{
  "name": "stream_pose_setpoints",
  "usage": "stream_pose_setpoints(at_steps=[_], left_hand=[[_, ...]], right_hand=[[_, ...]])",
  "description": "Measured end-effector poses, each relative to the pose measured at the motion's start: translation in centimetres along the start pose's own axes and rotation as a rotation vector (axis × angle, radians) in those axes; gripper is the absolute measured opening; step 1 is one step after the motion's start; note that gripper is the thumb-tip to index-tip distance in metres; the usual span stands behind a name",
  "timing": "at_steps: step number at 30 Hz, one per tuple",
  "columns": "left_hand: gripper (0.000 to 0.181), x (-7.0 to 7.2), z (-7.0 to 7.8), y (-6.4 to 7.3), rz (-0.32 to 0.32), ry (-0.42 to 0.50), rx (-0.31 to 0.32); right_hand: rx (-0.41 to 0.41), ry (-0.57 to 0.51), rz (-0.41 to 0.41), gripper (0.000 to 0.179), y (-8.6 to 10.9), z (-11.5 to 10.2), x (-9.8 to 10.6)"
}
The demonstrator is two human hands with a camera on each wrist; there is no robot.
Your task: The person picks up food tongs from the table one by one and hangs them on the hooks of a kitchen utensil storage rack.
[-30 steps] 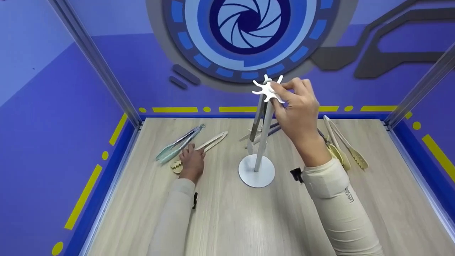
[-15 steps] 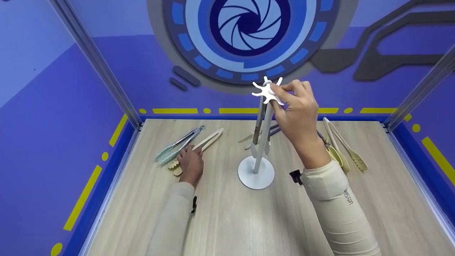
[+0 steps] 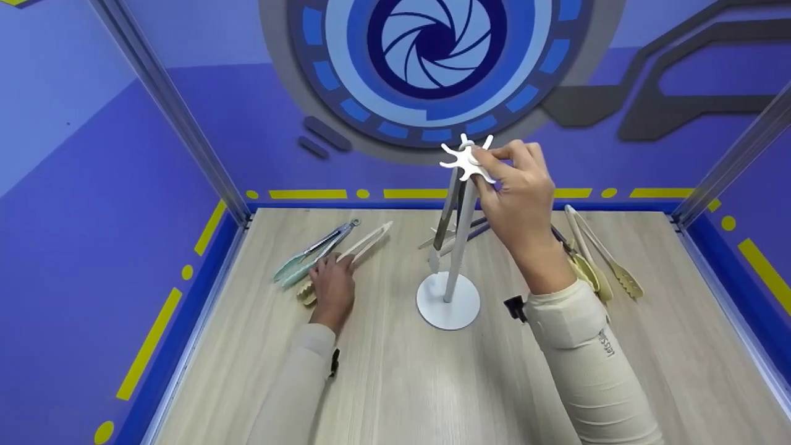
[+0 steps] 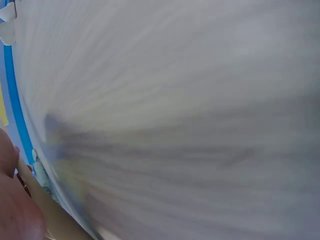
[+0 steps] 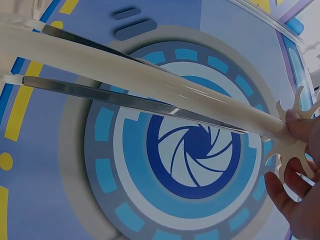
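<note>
My left hand (image 3: 334, 287) grips a pair of cream tongs (image 3: 369, 241) low on the table, with the scalloped tips (image 3: 305, 293) showing beyond the fingers. In the left wrist view, a cream arm of these tongs (image 4: 52, 212) lies against the hand. My right hand (image 3: 519, 191) pinches the white star-shaped hook top (image 3: 465, 162) of an upright stand, whose pole (image 3: 460, 241) rises from a round white base (image 3: 448, 301). From the hook top hang metal tongs (image 5: 100, 95), their arms on either side of the pole in the right wrist view.
Mint-green tongs (image 3: 315, 253) lie just left of my left hand. Behind the stand are dark-handled tongs (image 3: 477, 230), partly hidden. To the right, beyond my right forearm, lie beige tongs (image 3: 609, 262) and yellowish tongs (image 3: 584, 269). Blue walls (image 3: 210, 136) enclose the table.
The cream tongs have turned slightly in my left hand, their far end shifting a little left and away. My right hand stays on the hook top. The view has shifted slightly.
</note>
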State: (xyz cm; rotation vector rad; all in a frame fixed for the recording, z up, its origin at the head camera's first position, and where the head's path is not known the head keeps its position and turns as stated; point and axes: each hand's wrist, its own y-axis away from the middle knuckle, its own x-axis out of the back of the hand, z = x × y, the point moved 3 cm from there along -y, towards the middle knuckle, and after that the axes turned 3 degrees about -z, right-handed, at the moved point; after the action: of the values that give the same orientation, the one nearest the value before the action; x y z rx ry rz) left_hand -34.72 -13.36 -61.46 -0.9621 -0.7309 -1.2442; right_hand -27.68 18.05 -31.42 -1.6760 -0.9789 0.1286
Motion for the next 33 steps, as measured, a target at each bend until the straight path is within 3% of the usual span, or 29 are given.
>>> stream_pose_setpoints(at_steps=[10,18,22,28,33], left_hand=[[0.032,1.2,1.3,0.5,0.000,0.010,-0.013],[0.029,3.0,3.6,2.0,0.196,0.188,-0.122],[0.027,4.0,5.0,2.6,0.260,0.241,-0.176],[0.024,5.4,7.0,3.3,0.324,0.285,-0.243],[0.024,6.4,8.4,3.5,0.340,0.302,-0.281]], right_hand=[[-0.003,-0.007,0.000,0.020,0.0,0.0,-0.1],[-0.016,-0.015,-0.008,0.021,0.0,0.0,0.0],[-0.030,-0.014,-0.026,0.021,-0.1,-0.1,0.0],[-0.028,-0.001,-0.051,0.021,0.0,0.0,-0.1],[-0.031,0.008,-0.056,0.022,0.0,0.1,0.0]])
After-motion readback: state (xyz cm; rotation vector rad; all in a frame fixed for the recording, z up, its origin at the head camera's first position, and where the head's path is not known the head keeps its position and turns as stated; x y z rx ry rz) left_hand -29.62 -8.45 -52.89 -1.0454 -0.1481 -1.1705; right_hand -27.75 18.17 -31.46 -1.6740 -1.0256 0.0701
